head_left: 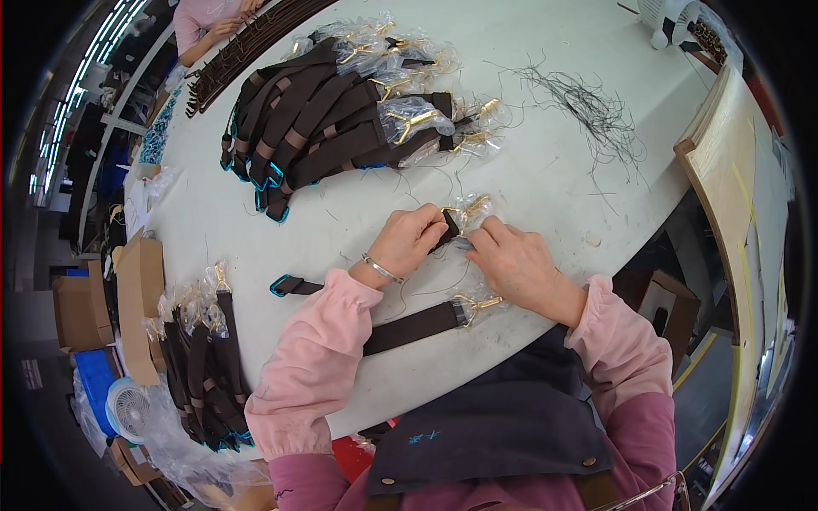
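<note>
My left hand (407,243) is closed, its thumb and fingers pinching the end of a dark brown strap (446,230). A gold metal clasp (474,209) in clear plastic wrap sticks out beyond the pinch. My right hand (514,262) is closed at the same end, fingertips by the plastic; a small grey piece shows there, too hidden to name. A blue-edged strap end (296,285) emerges left of my left forearm. Nearer me lies another brown strap (415,330), its clasp wrapped in plastic, partly under my left sleeve.
A large pile of brown straps (319,132) lies on the white table (545,183), far left. Another strap bundle (200,366) hangs at the left edge. Loose dark threads (596,115) are tangled far right. A wooden-edged panel (724,170) stands right. Another person's hand (224,28) is top left.
</note>
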`<state>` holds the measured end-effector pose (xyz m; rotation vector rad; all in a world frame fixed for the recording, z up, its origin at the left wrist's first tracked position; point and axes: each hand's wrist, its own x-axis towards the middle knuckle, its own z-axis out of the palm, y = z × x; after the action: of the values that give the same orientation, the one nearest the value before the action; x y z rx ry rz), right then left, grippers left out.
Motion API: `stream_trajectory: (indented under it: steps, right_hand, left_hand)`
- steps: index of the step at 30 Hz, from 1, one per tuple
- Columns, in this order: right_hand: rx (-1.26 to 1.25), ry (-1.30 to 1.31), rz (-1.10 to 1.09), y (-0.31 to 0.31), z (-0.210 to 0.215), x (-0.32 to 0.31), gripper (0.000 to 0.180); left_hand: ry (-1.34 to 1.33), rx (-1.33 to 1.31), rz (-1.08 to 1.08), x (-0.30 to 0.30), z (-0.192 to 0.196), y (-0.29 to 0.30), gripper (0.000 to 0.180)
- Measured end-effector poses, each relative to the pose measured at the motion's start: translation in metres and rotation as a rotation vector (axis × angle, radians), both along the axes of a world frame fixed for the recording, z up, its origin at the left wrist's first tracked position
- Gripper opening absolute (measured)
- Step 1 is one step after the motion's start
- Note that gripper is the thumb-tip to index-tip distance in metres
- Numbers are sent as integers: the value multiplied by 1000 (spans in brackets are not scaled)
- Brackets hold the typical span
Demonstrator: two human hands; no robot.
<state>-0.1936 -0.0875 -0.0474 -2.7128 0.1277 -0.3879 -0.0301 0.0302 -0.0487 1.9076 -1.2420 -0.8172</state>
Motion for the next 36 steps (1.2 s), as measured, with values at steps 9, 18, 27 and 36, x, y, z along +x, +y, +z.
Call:
stream_trajectory:
  steps: [9,18,27,36]
  right_hand:
    - [-178,-30,-63,10,-4,5,15]
    - [-221,-35,-137,19,-6,8,16]
    - [-201,0,-171,21,-7,8,17]
    - [-134,-22,-154,19,-10,9,16]
  left_hand:
    - [135,3,46,-2,3,3,15]
    - [226,33,69,-1,3,4,14]
    - [221,22,58,-1,1,3,14]
    - [193,16,76,3,-1,6,12]
